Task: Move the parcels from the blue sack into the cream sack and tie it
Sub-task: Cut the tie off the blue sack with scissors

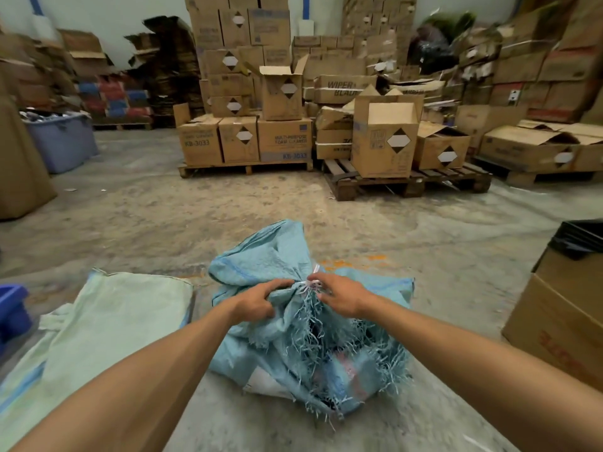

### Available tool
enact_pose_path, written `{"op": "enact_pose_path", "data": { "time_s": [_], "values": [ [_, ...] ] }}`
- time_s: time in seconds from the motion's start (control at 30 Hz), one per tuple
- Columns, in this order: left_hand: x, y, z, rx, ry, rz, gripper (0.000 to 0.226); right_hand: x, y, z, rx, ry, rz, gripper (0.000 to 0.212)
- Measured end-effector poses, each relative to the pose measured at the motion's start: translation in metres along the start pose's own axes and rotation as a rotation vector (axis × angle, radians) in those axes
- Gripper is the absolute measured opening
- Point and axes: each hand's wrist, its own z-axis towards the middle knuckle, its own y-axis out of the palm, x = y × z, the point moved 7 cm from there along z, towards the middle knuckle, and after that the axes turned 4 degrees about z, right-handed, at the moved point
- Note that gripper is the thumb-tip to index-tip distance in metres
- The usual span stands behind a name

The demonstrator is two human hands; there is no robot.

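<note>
Reaching forward with both forearms stretched out low, the hands meet at the gathered neck of the blue sack (293,321). The left hand (257,303) has its fingers curled round a bunch of the woven cloth just left of the neck, thumb on top, wrist bent slightly inward. The right hand (339,296) comes in from the right, fingers bent and pinching at the white tie (310,283) knotted round the neck. The sack lies slumped on the concrete floor (456,249), its frayed mouth spilling loose threads toward the near side, with dark contents dimly showing through the fringe; what they are cannot be told. To the left, touching or just beside it, the cream sack (107,327) lies flat on the floor. At the right edge stands a cardboard box (561,321) with a black liner. Far across the floor, stacked cartons (248,138) sit on wooden pallets (408,182).
</note>
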Motion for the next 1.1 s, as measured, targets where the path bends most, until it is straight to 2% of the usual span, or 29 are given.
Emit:
{"op": "enact_pose_path", "data": {
  "time_s": [0.1,0.17,0.23,0.3,0.37,0.47,0.57,0.73,0.83,0.97,1.1],
  "values": [
    [-0.010,0.000,0.000,0.016,-0.006,0.042,0.077,-0.005,0.001,-0.017,0.193,-0.012,-0.136,0.048],
    [-0.010,0.003,-0.002,0.005,-0.018,0.075,0.077,-0.016,-0.002,-0.034,0.336,-0.078,-0.151,0.039],
    [-0.009,0.008,-0.003,-0.015,-0.043,0.071,0.082,-0.027,-0.001,-0.050,0.451,-0.148,-0.036,0.023],
    [-0.009,0.016,-0.005,-0.044,-0.069,0.105,0.085,-0.035,0.009,-0.065,0.446,-0.145,0.104,0.016],
    [-0.015,0.031,-0.008,-0.120,-0.096,0.196,0.089,-0.038,0.038,-0.076,0.318,-0.130,0.138,0.022],
    [-0.027,0.049,-0.013,-0.208,-0.137,0.298,0.100,-0.037,0.098,-0.090,0.031,-0.089,0.098,0.015],
    [-0.032,0.061,-0.017,-0.227,-0.137,0.341,0.106,-0.029,0.145,-0.109,-0.118,-0.065,0.063,0.018],
    [-0.037,0.078,-0.021,-0.268,-0.164,0.465,0.102,-0.033,0.227,-0.162,-0.575,-0.206,-0.081,0.033],
    [-0.036,0.079,-0.017,-0.274,-0.148,0.453,0.101,-0.029,0.257,-0.185,-0.645,-0.285,-0.224,0.037],
    [-0.037,0.079,-0.015,-0.299,-0.163,0.462,0.101,-0.029,0.264,-0.194,-0.609,-0.412,-0.341,0.039],
    [-0.034,0.079,-0.017,-0.307,-0.166,0.477,0.099,-0.026,0.260,-0.197,-0.606,-0.500,-0.441,0.052]
  ]
}}
